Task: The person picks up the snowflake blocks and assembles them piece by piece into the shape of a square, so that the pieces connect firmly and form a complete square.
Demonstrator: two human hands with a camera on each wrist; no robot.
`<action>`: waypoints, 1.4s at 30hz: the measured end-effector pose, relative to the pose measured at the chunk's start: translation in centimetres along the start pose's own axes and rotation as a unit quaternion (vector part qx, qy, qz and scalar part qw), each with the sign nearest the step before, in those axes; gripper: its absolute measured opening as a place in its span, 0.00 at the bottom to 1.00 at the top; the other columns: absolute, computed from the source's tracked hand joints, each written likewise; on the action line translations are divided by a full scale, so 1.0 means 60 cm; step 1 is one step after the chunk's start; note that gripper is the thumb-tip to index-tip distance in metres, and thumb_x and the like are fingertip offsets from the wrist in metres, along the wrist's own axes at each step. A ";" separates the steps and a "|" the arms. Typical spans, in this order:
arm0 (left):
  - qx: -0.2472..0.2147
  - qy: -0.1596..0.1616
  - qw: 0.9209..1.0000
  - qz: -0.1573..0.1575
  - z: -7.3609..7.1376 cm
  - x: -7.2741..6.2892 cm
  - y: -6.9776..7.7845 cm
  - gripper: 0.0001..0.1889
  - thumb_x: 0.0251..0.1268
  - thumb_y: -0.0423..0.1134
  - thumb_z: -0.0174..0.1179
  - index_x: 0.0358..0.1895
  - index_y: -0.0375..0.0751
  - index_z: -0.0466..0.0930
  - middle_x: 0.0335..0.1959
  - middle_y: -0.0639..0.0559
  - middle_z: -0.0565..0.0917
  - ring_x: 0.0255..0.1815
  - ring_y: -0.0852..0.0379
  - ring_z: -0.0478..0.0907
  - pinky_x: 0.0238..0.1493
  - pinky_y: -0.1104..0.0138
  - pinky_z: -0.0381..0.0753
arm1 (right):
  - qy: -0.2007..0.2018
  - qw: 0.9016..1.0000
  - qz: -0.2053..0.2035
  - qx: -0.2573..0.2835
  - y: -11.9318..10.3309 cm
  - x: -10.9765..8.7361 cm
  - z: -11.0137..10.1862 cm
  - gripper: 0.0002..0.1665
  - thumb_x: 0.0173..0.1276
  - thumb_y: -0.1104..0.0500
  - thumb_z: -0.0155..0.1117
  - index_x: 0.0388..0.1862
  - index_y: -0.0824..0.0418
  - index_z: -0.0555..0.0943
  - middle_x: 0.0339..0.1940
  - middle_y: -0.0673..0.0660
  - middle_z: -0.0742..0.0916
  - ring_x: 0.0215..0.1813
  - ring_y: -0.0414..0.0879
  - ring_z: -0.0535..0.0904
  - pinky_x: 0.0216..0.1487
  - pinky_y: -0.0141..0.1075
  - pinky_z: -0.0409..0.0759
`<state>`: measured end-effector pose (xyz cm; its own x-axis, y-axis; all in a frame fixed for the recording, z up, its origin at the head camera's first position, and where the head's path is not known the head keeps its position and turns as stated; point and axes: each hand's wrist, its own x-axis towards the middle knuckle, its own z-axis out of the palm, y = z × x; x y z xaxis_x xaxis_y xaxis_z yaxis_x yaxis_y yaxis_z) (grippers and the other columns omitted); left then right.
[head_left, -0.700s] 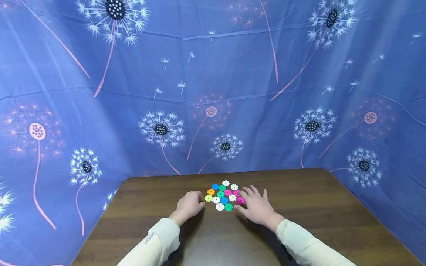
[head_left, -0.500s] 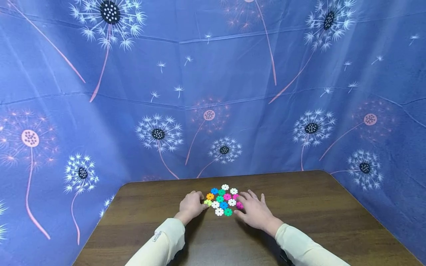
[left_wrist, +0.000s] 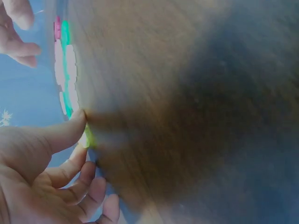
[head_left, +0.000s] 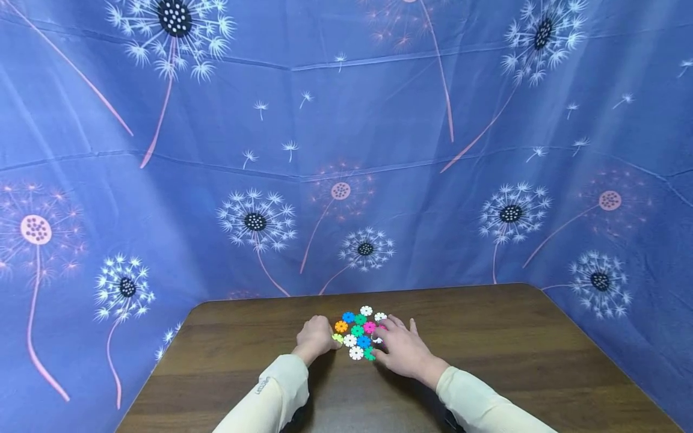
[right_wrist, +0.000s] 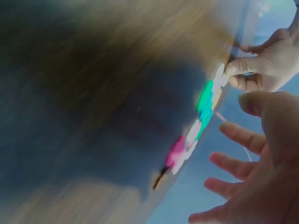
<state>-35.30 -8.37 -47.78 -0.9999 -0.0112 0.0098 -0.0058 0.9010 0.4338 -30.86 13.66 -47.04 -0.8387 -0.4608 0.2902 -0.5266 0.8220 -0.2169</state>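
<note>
Nearest, a pale left sleeve [head_left: 265, 394] and a pale right sleeve [head_left: 482, 400] reach in over the brown bench [head_left: 487, 337], each leading to a bare hand. The right hand [head_left: 400, 347] leaves its grip spread, fingers apart over the right side of a cluster of notched plastic discs [head_left: 357, 331]; its thumb overlaps the front green disc [head_left: 370, 353] in the head view, but I cannot tell whether they touch. Just left of that grip is the front white disc [head_left: 356, 353]. The left hand [head_left: 316, 338] pinches the yellow-green disc [left_wrist: 89, 137], at the cluster's left edge, between thumb and forefinger. The step in hand looks to be taking hold of this outer disc while the other hand stands by; the next move seems to call for a firm left pinch and light steadying from the right fingers, so that neighbouring discs are not shoved. Whether the discs are joined I cannot tell. Just beyond the left grip lies the orange disc [head_left: 341, 326]; farther past both grips sits the back white disc [head_left: 366, 310], and behind the bench hangs a blue dandelion-print cloth [head_left: 422, 222].
</note>
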 end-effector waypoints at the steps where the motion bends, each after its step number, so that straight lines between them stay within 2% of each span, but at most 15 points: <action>1: -0.006 -0.006 1.000 0.001 -0.002 -0.003 -0.002 0.21 0.43 0.44 0.83 0.18 0.45 0.75 0.23 0.53 0.74 0.26 0.53 0.73 0.26 0.58 0.76 | -0.001 1.000 -0.006 0.000 -0.005 0.003 0.001 0.15 0.64 0.52 0.73 0.45 0.58 0.84 0.53 0.60 0.83 0.65 0.64 0.73 0.58 0.80 0.58; 6: -0.038 -0.013 0.999 0.025 -0.011 -0.024 -0.017 0.21 0.42 0.40 0.83 0.21 0.44 0.73 0.21 0.53 0.74 0.23 0.56 0.70 0.23 0.62 0.70 | 0.001 0.999 -0.043 -0.019 -0.021 0.019 0.013 0.12 0.60 0.54 0.76 0.39 0.55 0.83 0.43 0.54 0.82 0.55 0.58 0.77 0.55 0.76 0.68; 10: -0.070 -0.009 0.996 0.047 -0.015 -0.039 -0.030 0.22 0.44 0.35 0.82 0.23 0.43 0.71 0.21 0.53 0.72 0.23 0.55 0.69 0.24 0.63 0.70 | 0.009 0.997 -0.061 -0.040 -0.029 0.031 0.024 0.13 0.58 0.54 0.77 0.38 0.55 0.83 0.40 0.53 0.81 0.47 0.54 0.78 0.47 0.61 0.78; 13: -0.086 0.007 0.993 0.078 -0.015 -0.049 -0.042 0.21 0.43 0.32 0.81 0.23 0.41 0.71 0.20 0.54 0.71 0.23 0.56 0.68 0.24 0.65 0.69 | 0.015 0.997 -0.062 -0.051 -0.034 0.038 0.030 0.13 0.56 0.55 0.77 0.38 0.55 0.83 0.37 0.52 0.80 0.43 0.52 0.77 0.38 0.51 0.77; 17: -0.095 0.039 0.988 0.117 -0.022 -0.064 -0.057 0.19 0.42 0.31 0.81 0.23 0.41 0.74 0.18 0.57 0.70 0.22 0.59 0.66 0.23 0.67 0.68 | 0.023 0.997 -0.057 -0.053 -0.040 0.043 0.033 0.14 0.54 0.55 0.79 0.37 0.55 0.83 0.36 0.53 0.80 0.42 0.54 0.78 0.35 0.50 0.76; 21: -0.110 0.060 0.984 0.128 -0.042 -0.079 -0.063 0.16 0.44 0.31 0.80 0.25 0.43 0.77 0.18 0.59 0.71 0.23 0.61 0.66 0.24 0.68 0.69 | 0.025 0.997 -0.051 -0.047 -0.042 0.044 0.035 0.15 0.51 0.55 0.79 0.36 0.55 0.83 0.37 0.54 0.81 0.43 0.57 0.80 0.36 0.52 0.77; 29: -0.149 0.110 0.968 0.168 -0.086 -0.111 -0.055 0.16 0.44 0.28 0.78 0.24 0.44 0.77 0.20 0.58 0.78 0.24 0.65 0.68 0.26 0.69 0.70 | 0.020 0.997 -0.054 -0.051 -0.040 0.044 0.046 0.20 0.48 0.50 0.84 0.33 0.56 0.82 0.34 0.52 0.78 0.39 0.54 0.79 0.37 0.51 0.76; 35: -0.173 0.123 0.956 0.204 -0.103 -0.132 -0.038 0.14 0.46 0.30 0.78 0.24 0.45 0.78 0.18 0.63 0.76 0.21 0.69 0.67 0.25 0.70 0.70 | 0.032 0.996 -0.060 -0.054 -0.039 0.040 0.053 0.20 0.46 0.51 0.85 0.26 0.54 0.79 0.30 0.50 0.74 0.35 0.50 0.76 0.30 0.45 0.74; 39: -0.170 0.139 0.952 0.215 -0.108 -0.142 -0.029 0.12 0.48 0.31 0.77 0.25 0.46 0.80 0.19 0.63 0.79 0.22 0.70 0.69 0.26 0.71 0.73 | 0.036 0.996 -0.066 -0.043 -0.040 0.040 0.052 0.21 0.44 0.53 0.85 0.22 0.55 0.77 0.29 0.49 0.73 0.35 0.50 0.76 0.28 0.43 0.75; 42: -0.160 0.156 0.950 0.219 -0.112 -0.147 -0.025 0.10 0.50 0.32 0.75 0.26 0.46 0.81 0.22 0.62 0.82 0.24 0.69 0.73 0.27 0.70 0.76 | 0.034 0.997 -0.065 -0.015 -0.043 0.041 0.044 0.22 0.40 0.55 0.85 0.20 0.56 0.75 0.28 0.49 0.72 0.33 0.49 0.74 0.28 0.41 0.75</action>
<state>-26.40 -12.55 -42.46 -0.8523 0.1627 0.4972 0.4648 0.6716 0.5770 -31.97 9.52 -48.25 -0.7524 -0.5404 0.3767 -0.6244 0.7673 -0.1464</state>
